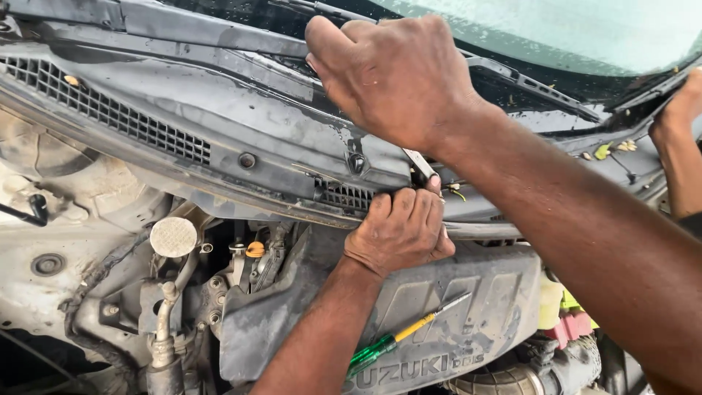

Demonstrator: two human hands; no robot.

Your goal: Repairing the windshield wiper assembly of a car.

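Your left hand (401, 228) grips the plastic cowl panel (241, 139) edge. Your right hand (395, 73), at twelve o'clock, closes on a metal tool (420, 164). A screwdriver (406, 333) lies at six o'clock.

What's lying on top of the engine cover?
A screwdriver with a green and yellow handle lies on the grey engine cover. The left hand and forearm hide part of the cover's top, so anything under them can't be seen.

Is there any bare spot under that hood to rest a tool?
The flat grey engine cover has room right of the green-handled screwdriver. The long cowl panel left of the right hand is bare. It is crowded around the left hand and the hoses beside the round cap.
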